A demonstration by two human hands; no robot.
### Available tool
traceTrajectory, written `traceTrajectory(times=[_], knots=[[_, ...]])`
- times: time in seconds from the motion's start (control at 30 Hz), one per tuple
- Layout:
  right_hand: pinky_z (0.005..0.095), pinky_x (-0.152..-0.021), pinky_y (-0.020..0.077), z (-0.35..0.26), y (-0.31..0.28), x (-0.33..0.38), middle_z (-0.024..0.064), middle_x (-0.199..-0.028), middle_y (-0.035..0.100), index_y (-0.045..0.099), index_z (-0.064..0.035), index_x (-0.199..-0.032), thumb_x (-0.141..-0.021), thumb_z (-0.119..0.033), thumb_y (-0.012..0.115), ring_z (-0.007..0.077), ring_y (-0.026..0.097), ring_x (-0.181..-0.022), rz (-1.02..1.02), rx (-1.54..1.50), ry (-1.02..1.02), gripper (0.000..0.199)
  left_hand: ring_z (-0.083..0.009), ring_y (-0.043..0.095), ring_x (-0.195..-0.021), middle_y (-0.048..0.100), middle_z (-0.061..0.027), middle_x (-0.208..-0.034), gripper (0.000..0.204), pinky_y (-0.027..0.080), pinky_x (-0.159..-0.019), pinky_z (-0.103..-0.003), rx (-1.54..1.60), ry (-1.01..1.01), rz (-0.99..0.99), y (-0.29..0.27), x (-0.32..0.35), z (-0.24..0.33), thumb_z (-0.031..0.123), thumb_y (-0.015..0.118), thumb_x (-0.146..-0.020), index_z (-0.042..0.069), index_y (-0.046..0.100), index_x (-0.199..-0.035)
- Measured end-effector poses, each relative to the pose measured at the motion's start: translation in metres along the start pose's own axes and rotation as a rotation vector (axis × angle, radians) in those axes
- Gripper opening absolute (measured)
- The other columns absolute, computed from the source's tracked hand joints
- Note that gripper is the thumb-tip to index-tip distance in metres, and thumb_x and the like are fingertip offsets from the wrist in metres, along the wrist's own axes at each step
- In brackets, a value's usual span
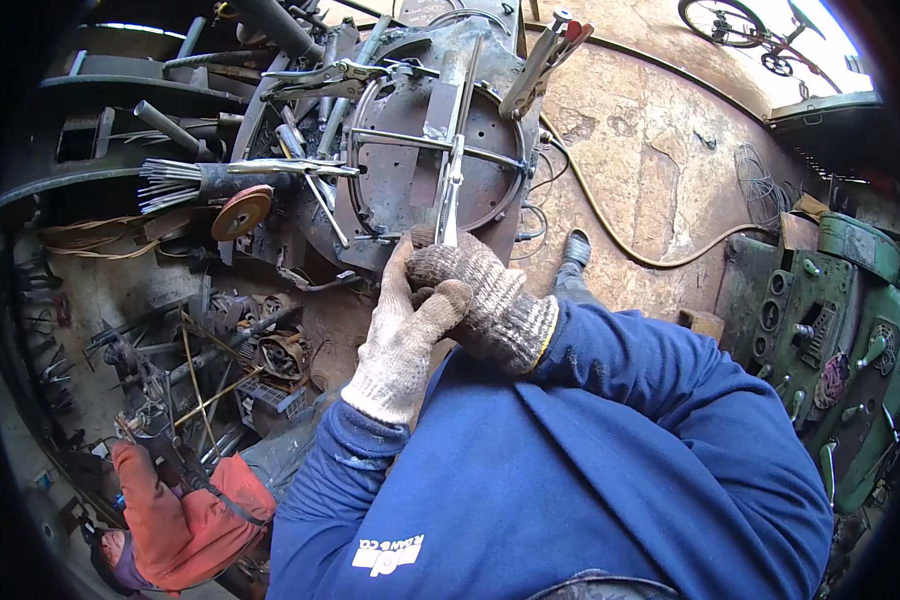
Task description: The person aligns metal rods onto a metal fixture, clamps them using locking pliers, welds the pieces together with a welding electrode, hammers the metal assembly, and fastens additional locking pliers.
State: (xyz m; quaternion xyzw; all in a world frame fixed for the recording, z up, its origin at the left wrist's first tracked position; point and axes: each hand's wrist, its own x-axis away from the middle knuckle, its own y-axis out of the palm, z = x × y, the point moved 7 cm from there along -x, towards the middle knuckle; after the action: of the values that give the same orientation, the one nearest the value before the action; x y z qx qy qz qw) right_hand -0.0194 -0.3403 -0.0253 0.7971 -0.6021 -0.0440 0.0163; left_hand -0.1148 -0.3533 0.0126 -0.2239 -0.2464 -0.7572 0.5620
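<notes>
Knitted grey-brown glove on the right hand (475, 290) closes around the thin metal rod (451, 180) lying across the round rusty steel plate (425, 165); the white-gloved left hand (402, 335), fingers curled, clasps the right hand.

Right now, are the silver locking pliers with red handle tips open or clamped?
Clamped: the silver locking pliers bite the round metal plate's rim.
</notes>
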Motion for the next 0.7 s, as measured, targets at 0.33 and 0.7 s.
traceTrajectory(times=[0.33, 0.7], knots=[[0.0468, -0.085, 0.0545, -0.007, -0.005, 0.001, 0.0201, -0.108, 0.066, 0.066, -0.0007, -0.114, -0.099, -0.049, 0.056, 0.0401, 0.066, -0.097, 0.056, 0.243, -0.136, 0.051, -0.0234, 0.054, -0.13, 0.053, -0.0164, -0.143, 0.105, 0.046, -0.11, -0.036, -0.236, 0.151, 0.046, -0.01, -0.001, -0.003, 0.052, 0.082, -0.087, 0.0, 0.028, -0.16], [0.0349, -0.085, 0.062, 0.064, -0.037, 0.031, 0.0083, -0.115, 0.068, 0.053, -0.0068, -0.143, -0.102, -0.037, 0.066, 0.0187, 0.068, -0.098, 0.041, -0.558, 0.521, 0.053, -0.0337, 0.053, -0.138, 0.053, -0.0227, -0.146, 0.099, 0.043, -0.115, -0.045, 0.032, 0.138, -0.01, -0.05, 0.0, -0.02, 0.062, 0.061, -0.097, -0.005, 0.024, -0.16]])
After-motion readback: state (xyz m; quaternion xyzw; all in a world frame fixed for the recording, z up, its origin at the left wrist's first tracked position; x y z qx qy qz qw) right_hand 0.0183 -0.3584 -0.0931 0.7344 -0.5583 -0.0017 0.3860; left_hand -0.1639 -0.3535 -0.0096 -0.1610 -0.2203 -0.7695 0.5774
